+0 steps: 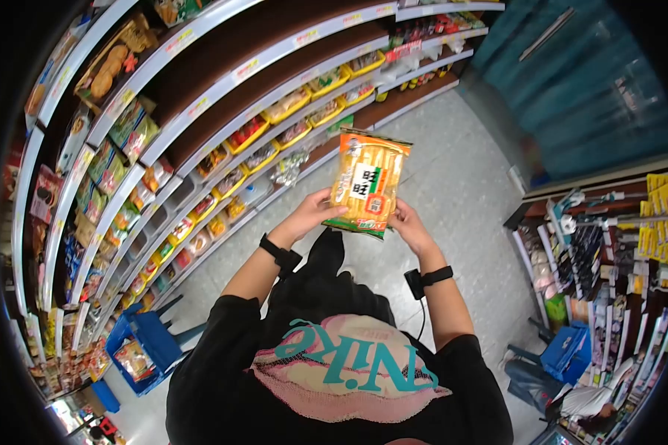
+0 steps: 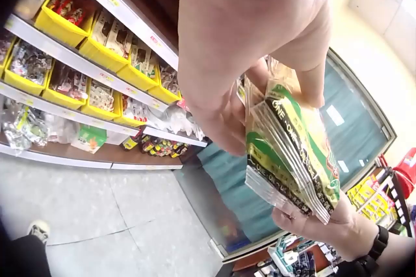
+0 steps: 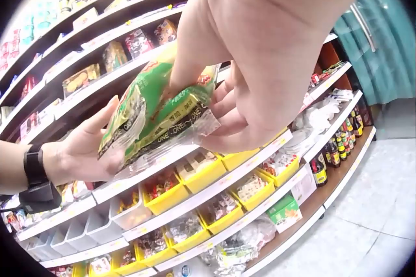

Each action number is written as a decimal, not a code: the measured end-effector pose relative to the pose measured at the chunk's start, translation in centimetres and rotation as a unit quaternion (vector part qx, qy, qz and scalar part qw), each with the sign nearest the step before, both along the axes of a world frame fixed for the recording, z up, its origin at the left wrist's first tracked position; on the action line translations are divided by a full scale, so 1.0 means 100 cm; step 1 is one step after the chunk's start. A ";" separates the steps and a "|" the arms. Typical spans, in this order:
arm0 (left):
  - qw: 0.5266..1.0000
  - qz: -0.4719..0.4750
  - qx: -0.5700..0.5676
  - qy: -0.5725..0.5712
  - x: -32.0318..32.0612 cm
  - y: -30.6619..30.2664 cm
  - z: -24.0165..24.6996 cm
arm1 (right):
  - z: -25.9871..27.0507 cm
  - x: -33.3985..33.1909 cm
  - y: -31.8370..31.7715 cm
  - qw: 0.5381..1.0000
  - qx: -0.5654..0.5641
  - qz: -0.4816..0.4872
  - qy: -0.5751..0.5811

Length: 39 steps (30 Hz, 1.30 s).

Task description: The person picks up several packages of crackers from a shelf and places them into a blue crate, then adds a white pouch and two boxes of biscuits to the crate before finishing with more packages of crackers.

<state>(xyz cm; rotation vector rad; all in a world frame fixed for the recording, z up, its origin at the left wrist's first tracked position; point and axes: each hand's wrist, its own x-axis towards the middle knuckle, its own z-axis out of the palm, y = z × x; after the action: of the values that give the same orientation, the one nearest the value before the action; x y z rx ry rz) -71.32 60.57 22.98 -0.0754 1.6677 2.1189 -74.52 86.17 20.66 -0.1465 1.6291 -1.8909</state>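
An orange, white and green snack bag (image 1: 371, 178) with a clear window is held up in front of the body, its printed front facing the head camera. At its lower left edge my left hand (image 1: 312, 213) grips it, thumb on the front. My right hand (image 1: 410, 226) pinches the lower right edge. From the left wrist view, the green end of the bag (image 2: 292, 147) shows a crimped clear seal, with the left hand (image 2: 260, 37) above it. The right wrist view has the right hand's fingers (image 3: 224, 111) round the bag (image 3: 159, 108).
Curved store shelves (image 1: 237, 74) with yellow bins (image 1: 286, 107) of packets run along the left. A blue basket (image 1: 137, 348) stands at lower left, another blue basket (image 1: 568, 352) at lower right near a person (image 1: 586, 400). A teal curtain (image 1: 586, 89) hangs at upper right.
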 end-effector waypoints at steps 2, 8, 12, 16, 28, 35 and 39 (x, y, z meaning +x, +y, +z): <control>1.000 -0.015 -0.013 -0.006 0.027 0.002 0.009 | 0.000 0.027 0.000 1.000 0.001 0.012 -0.007; 1.000 -0.008 -0.019 0.014 0.089 -0.018 0.013 | 0.003 0.091 -0.008 0.998 -0.003 0.031 -0.056; 1.000 -0.025 -0.013 0.014 0.122 -0.043 0.014 | 0.015 0.120 -0.021 0.983 -0.092 0.055 -0.148; 0.999 -0.018 -0.010 0.033 0.162 -0.078 0.014 | 0.042 0.170 -0.078 0.997 0.040 0.057 -0.033; 0.997 0.017 0.001 0.079 0.304 -0.204 -0.009 | 0.028 0.327 -0.218 0.999 0.028 -0.010 0.028; 0.997 -0.057 0.020 0.050 0.376 -0.233 -0.009 | 0.034 0.410 -0.240 0.998 0.051 0.004 0.043; 0.990 -0.120 -0.010 0.078 0.425 -0.242 -0.007 | 0.033 0.465 -0.245 0.998 0.053 0.000 0.036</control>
<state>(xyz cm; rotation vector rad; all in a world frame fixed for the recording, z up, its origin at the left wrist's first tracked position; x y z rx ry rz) -28.78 36.38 22.26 0.2777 1.6917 1.9688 -27.98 61.65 23.93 -0.1713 1.7723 -1.8137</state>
